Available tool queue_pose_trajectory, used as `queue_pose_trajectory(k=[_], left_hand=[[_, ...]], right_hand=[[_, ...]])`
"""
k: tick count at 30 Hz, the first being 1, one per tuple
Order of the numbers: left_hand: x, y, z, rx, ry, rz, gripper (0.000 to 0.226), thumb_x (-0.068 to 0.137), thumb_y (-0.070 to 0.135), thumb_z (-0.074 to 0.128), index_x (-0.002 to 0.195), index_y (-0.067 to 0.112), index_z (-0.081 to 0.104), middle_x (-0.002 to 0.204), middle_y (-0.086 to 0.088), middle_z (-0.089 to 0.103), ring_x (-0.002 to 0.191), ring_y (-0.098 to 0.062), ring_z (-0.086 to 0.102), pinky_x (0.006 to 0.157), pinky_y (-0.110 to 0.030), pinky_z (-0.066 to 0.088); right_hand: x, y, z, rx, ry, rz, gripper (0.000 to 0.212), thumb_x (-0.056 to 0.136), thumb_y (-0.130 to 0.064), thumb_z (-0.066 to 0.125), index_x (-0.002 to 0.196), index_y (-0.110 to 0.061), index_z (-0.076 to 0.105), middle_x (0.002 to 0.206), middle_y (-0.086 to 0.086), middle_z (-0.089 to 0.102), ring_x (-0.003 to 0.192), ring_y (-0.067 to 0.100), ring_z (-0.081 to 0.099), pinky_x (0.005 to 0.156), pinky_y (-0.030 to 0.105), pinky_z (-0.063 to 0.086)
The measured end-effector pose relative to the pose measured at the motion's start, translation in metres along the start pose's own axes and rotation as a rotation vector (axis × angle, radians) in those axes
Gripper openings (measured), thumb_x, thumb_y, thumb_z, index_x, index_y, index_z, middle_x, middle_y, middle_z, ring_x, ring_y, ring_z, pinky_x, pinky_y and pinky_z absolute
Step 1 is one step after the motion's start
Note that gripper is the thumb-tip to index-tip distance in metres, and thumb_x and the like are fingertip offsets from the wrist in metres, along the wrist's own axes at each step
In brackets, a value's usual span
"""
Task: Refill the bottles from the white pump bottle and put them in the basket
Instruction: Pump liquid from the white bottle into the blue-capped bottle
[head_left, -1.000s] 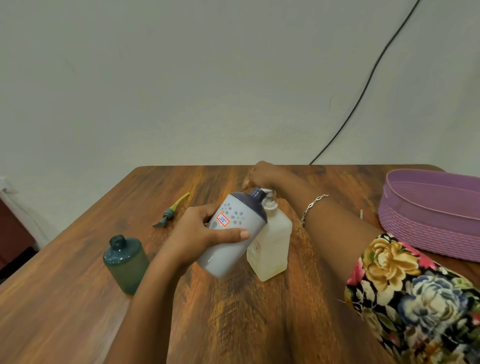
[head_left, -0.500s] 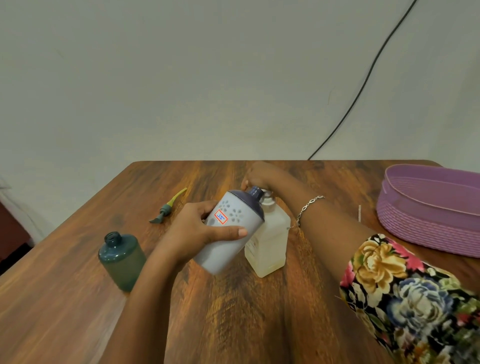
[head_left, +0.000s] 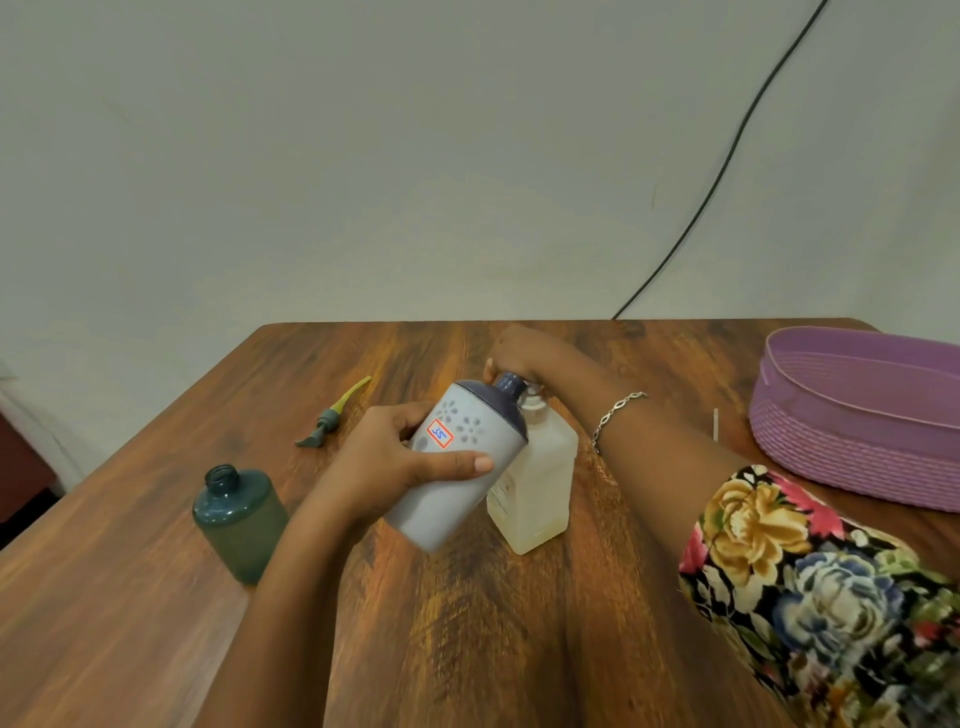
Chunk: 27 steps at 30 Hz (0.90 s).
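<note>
Well, off to the left of the grip a green bottle (head_left: 240, 522) stands uncapped on the table (head_left: 519, 623), its pump piece (head_left: 332, 413) lying behind. The left hand (head_left: 395, 462) wraps the tilted grey bottle (head_left: 457, 462), its neck at the white pump bottle (head_left: 535, 488); the right hand (head_left: 519, 353) covers the pump head, blocked from sight. The purple basket (head_left: 857, 415) sits well right.
</note>
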<state>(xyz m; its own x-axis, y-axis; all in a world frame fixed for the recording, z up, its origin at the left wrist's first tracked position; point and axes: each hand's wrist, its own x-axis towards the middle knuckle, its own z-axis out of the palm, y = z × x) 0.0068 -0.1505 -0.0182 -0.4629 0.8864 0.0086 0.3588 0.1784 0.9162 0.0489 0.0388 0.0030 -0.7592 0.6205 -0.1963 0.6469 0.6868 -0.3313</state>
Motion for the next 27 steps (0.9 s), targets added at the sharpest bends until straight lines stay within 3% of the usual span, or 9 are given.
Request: queue_pose_trajectory(k=[4,8,11,14,17,20,22,25,27], left_hand=[[0.000,-0.002,-0.001,0.003,-0.001,-0.018,0.053,0.045,0.040,0.090,0.088,0.016,0.069,0.076,0.005,0.073,0.064,-0.009,0.068,0.052,-0.018,0.052],[-0.003,0.005,-0.001,0.010,-0.007,0.003,0.038,0.056,0.032,0.082,0.089,0.018,0.068,0.076,0.007,0.073,0.066,-0.009,0.069,0.052,-0.016,0.051],[-0.004,0.010,-0.003,0.005,-0.016,0.002,0.043,0.053,0.036,0.087,0.089,0.020,0.068,0.077,0.008,0.073,0.066,-0.008,0.069,0.051,-0.015,0.050],[-0.004,0.009,0.000,0.000,-0.025,-0.011,0.046,0.052,0.038,0.087,0.088,0.017,0.068,0.074,0.008,0.072,0.063,-0.006,0.067,0.051,-0.015,0.050],[-0.002,0.006,0.002,-0.003,-0.019,-0.023,0.054,0.049,0.037,0.087,0.093,0.012,0.070,0.077,0.002,0.073,0.063,-0.008,0.067,0.052,-0.016,0.051],[0.000,0.002,-0.001,0.000,-0.026,-0.027,0.061,0.044,0.043,0.086,0.094,0.013,0.070,0.080,0.001,0.073,0.066,-0.010,0.069,0.053,-0.017,0.051],[-0.001,0.001,-0.001,0.001,-0.029,-0.020,0.068,0.036,0.052,0.078,0.093,0.015,0.070,0.080,0.002,0.073,0.068,-0.011,0.069,0.054,-0.018,0.052],[-0.002,0.004,-0.002,0.011,-0.030,0.004,0.069,0.036,0.056,0.074,0.092,0.017,0.069,0.082,0.003,0.073,0.070,-0.011,0.069,0.056,-0.018,0.053],[-0.002,0.009,-0.006,0.033,-0.043,0.014,0.064,0.040,0.056,0.079,0.091,0.019,0.069,0.082,0.006,0.073,0.070,-0.010,0.069,0.055,-0.017,0.052]], right_hand=[[0.006,0.002,0.005,0.213,0.103,0.040,0.028,0.092,-0.008,0.048,0.113,0.000,0.064,0.119,0.013,0.063,0.097,0.027,0.060,0.081,0.032,0.047],[0.008,0.000,-0.004,0.350,0.165,0.029,0.023,0.086,-0.005,0.057,0.105,0.004,0.065,0.111,0.016,0.066,0.100,0.029,0.062,0.089,0.035,0.049],[0.004,-0.001,-0.006,0.289,0.102,0.021,0.025,0.089,-0.006,0.052,0.108,0.002,0.066,0.116,0.013,0.064,0.092,0.023,0.057,0.078,0.031,0.044],[0.003,0.002,-0.002,0.156,0.056,0.039,0.029,0.094,-0.009,0.045,0.112,-0.001,0.065,0.121,0.012,0.060,0.094,0.024,0.060,0.077,0.031,0.047],[0.002,0.002,0.001,0.142,0.023,0.042,0.029,0.095,-0.009,0.044,0.113,0.002,0.065,0.116,0.017,0.061,0.074,0.023,0.056,0.060,0.030,0.047],[0.005,0.003,0.004,0.183,0.046,0.048,0.029,0.095,-0.009,0.045,0.112,0.002,0.065,0.114,0.016,0.062,0.091,0.025,0.058,0.082,0.036,0.050],[0.006,0.004,0.005,0.273,0.082,0.044,0.028,0.094,-0.008,0.045,0.111,0.002,0.065,0.115,0.017,0.063,0.097,0.028,0.062,0.084,0.036,0.050],[-0.001,0.000,-0.005,0.393,0.106,0.008,0.029,0.094,-0.006,0.046,0.115,0.008,0.059,0.088,0.016,0.060,0.074,0.021,0.053,0.059,0.025,0.039],[0.000,-0.002,-0.009,0.396,0.108,-0.008,0.030,0.094,-0.005,0.045,0.117,0.010,0.058,0.077,0.012,0.053,0.075,0.020,0.048,0.056,0.025,0.033]])
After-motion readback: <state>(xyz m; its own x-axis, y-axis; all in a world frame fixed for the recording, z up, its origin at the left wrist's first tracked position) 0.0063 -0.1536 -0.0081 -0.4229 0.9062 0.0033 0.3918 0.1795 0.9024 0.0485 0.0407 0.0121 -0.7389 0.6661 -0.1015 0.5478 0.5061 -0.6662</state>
